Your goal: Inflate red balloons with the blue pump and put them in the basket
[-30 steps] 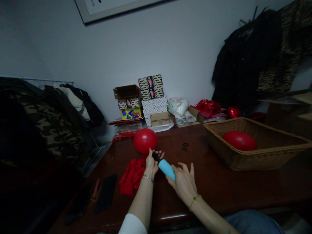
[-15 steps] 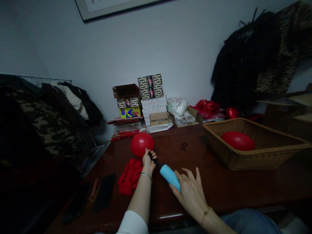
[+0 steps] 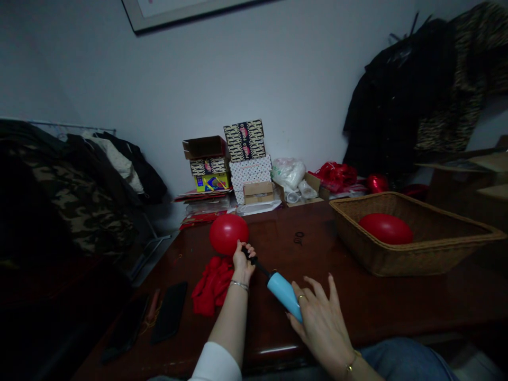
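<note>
My left hand is closed around the black end of a hand balloon pump, right at the neck of a red balloon. The round, inflated balloon sits just beyond those fingers. The pump's light blue barrel slants down towards me, and my right hand grips its near end between thumb and forefinger, the other fingers stretched out. A dark rod shows between the barrel and the black end. Beside my left wrist lies a heap of flat red balloons.
A wicker basket on the right of the brown table holds another inflated red balloon. Small black rings lie mid-table. Two dark flat objects, one a phone-like slab, lie at left. Stacked boxes stand against the wall.
My right hand has drawn the blue barrel back towards me and to the right, so more dark rod shows. The balloon at my left hand has shifted slightly left.
</note>
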